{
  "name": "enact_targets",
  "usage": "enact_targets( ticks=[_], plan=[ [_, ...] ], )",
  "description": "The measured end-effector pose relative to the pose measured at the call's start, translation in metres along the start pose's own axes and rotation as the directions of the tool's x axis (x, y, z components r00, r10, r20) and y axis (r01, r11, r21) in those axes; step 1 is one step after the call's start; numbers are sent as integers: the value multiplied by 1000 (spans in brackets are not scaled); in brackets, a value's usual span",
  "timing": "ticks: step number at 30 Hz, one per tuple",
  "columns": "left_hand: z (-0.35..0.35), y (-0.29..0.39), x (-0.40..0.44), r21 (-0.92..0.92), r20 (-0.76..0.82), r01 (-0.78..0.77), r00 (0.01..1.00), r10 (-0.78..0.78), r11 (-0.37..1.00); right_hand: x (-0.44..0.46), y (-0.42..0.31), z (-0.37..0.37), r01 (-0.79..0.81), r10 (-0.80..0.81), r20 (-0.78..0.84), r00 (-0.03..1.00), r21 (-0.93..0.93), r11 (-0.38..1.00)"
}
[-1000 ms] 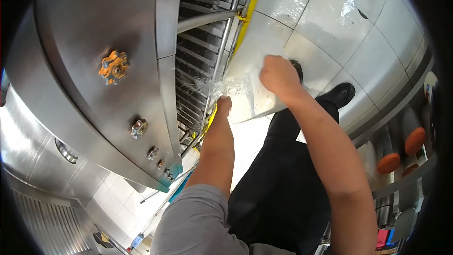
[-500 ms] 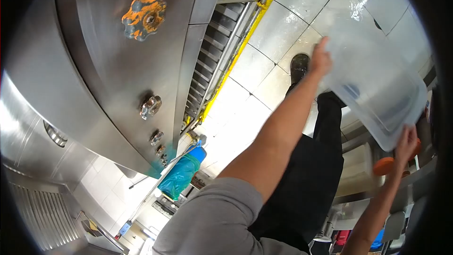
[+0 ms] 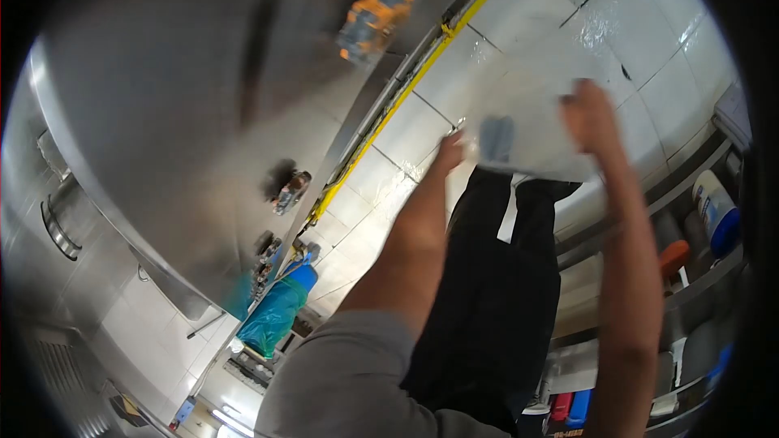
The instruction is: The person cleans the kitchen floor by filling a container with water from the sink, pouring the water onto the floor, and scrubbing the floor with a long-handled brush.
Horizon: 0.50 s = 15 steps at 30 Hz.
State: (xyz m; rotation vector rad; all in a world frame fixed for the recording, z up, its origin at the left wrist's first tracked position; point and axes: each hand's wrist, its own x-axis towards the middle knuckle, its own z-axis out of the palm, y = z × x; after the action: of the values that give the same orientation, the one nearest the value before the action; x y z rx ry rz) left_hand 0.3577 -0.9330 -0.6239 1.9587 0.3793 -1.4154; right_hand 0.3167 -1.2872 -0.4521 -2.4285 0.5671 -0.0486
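Observation:
A rectangular, see-through plastic lid (image 3: 535, 134) is held out in front of my legs, above the tiled floor. It is blurred by motion, and a dark shoe shows through it. My left hand (image 3: 452, 151) grips its left edge, fingers closed. At the opposite edge my right hand (image 3: 590, 118) is closed on the lid too, its fingers curled and smeared.
On the left stands a big steel appliance (image 3: 162, 97) with an orange-and-grey knob (image 3: 377, 23) jutting out. A yellow strip (image 3: 422, 65) runs along its foot. Shelves at right hold a white bottle with a blue cap (image 3: 717, 212). A green bag (image 3: 272, 316) lies lower left.
The lid has swung left and now sits between both hands in front of my legs. My right hand has risen and my left moved left. The camera view has shifted.

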Motion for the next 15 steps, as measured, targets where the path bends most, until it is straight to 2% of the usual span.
enact_targets(
  ticks=[1, 2, 3, 4, 5, 7, 9, 10, 11, 12, 13, 15],
  plan=[
    [-42, -16, -26, 7, 46, 3, 999, -4, 1000, 32, -69, -5, -317, 296, 351, 889, 2, 949],
    [-71, -31, -47, 87, 17, 176, 984, -178, 981, 50, -113, -4, -409, 330, 482, 812, 66, 910],
    [-95, -26, -80, 152, 6, 195, 980, -199, 969, 56, -141, -5, -438, 347, 517, 783, 61, 897],
    [-110, -21, -96, 56, -9, 413, 911, -413, 909, 62, -169, -5, -467, 363, 550, 752, 55, 883],
    [-123, -19, -114, 29, 27, 426, 904, -427, 904, 65, -187, -13, -506, 394, 584, 710, 34, 862],
    [-125, -6, -146, -16, -5, 360, 933, -360, 933, 65, -213, -55, -620, 487, 589, 645, 31, 784],
    [-127, 24, -168, -29, -66, 279, 958, -280, 960, 52, -180, -69, -409, 322, 585, 744, 17, 912],
    [-123, 23, -164, -19, -176, 153, 972, -154, 988, 36, -137, -61, -102, 57, 475, 878, 68, 993],
    [-118, 20, -159, 18, -281, 30, 959, -24, 999, 41, -171, -115, -549, 416, 513, 751, 135, 824],
    [-111, 34, -165, -40, -344, -78, 937, 60, 996, 30, -148, -133, -520, 381, 470, 796, 211, 828],
    [-107, 56, -176, 34, -326, -75, 942, 82, 997, 23, -164, -171, -612, 454, 481, 750, 245, 752],
    [-99, 106, -206, -44, -302, -102, 950, 84, 994, 7, -163, -224, -666, 525, 442, 727, 272, 694]
  ],
)
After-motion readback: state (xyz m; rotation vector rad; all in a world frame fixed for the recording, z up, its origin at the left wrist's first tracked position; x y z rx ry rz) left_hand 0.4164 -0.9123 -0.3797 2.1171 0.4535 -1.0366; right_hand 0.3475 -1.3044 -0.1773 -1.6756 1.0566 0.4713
